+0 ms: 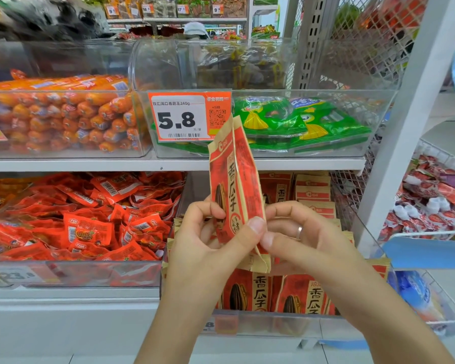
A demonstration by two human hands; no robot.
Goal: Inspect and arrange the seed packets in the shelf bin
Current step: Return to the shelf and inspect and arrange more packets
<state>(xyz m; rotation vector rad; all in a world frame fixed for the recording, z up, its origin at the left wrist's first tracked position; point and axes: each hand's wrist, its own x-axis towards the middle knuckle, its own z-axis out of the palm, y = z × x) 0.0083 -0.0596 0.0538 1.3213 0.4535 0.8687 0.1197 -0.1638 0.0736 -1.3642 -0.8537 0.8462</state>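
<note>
A: What do the hands hold?
B: The left hand (208, 232) and right hand (300, 232) both pinch the lower end of one seed packet (234, 179), held upright above the clear shelf bin (273, 324).
A: And the bin's contents?
B: More seed packets (300, 295) stand upright inside; a 5.8 price tag (181, 116) hangs on the bin above.

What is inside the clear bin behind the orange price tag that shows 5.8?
Green snack packets lie flat, stacked inside the clear bin. The price tag covers the bin's left part, so what lies there cannot be seen.
</note>
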